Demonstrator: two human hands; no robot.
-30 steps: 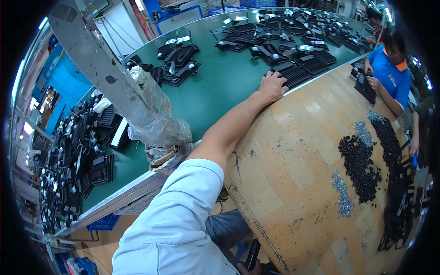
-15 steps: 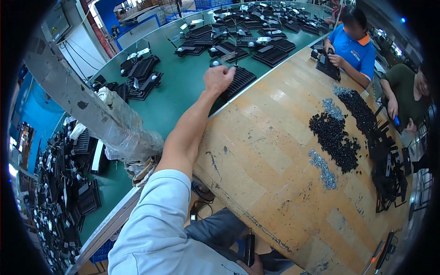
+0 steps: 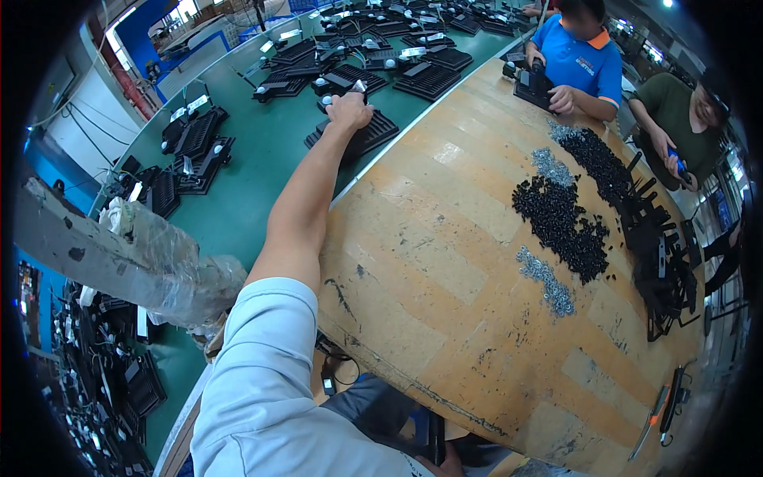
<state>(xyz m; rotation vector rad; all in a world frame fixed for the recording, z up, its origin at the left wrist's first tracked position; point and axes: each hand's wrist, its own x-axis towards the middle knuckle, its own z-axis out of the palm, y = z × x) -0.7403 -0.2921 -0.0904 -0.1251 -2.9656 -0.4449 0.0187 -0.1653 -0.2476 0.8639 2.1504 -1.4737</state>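
Note:
My left arm reaches out over the green belt. At its end my left hand (image 3: 350,110) is closed, its fingers curled at the upper part of a black finned floodlight (image 3: 375,133) that lies beside the table's edge. A small whitish piece pokes up by the fingertips; exactly where they grip is hidden. Low in the picture, below the table's edge, my right hand (image 3: 451,461) is partly visible, wrapped round a black cylindrical tool (image 3: 436,433) that looks like an electric screwdriver.
The wooden table (image 3: 413,262) bears black small parts (image 3: 556,219), metal hardware (image 3: 547,280), black brackets (image 3: 664,254) and an orange-handled screwdriver (image 3: 653,413). More floodlights (image 3: 433,79) lie along the belt (image 3: 246,171). A plastic-wrapped post (image 3: 159,262) stands left. Two people work at far right.
The whole view has shifted, with the scene sliding left and slightly up. My left hand has moved a little farther over the floodlight. My right hand keeps the black tool low down.

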